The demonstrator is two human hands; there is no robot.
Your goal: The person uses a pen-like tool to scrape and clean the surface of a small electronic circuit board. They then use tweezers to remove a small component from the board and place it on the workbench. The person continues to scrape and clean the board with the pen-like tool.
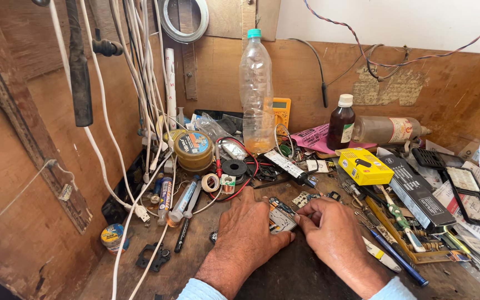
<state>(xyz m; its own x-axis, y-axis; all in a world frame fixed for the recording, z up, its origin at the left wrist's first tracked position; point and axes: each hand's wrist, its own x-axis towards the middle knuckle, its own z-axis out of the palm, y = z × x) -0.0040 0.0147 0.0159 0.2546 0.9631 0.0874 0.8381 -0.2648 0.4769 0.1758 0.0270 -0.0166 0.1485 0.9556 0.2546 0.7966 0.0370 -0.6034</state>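
On the cluttered workbench [284, 272], both hands pinch a small circuit board [280, 218].

The scene is lit brightly and evenly by warm daylight, seemingly from above and behind the camera. Glare is caught on the clear plastic bottle [256, 91] and the white wall [395, 22] is nearly blown out. Soft shadows are cast under the hands (the left hand [245, 236] especially). Straight edges are bowed near the corners; focus is held sharp throughout.
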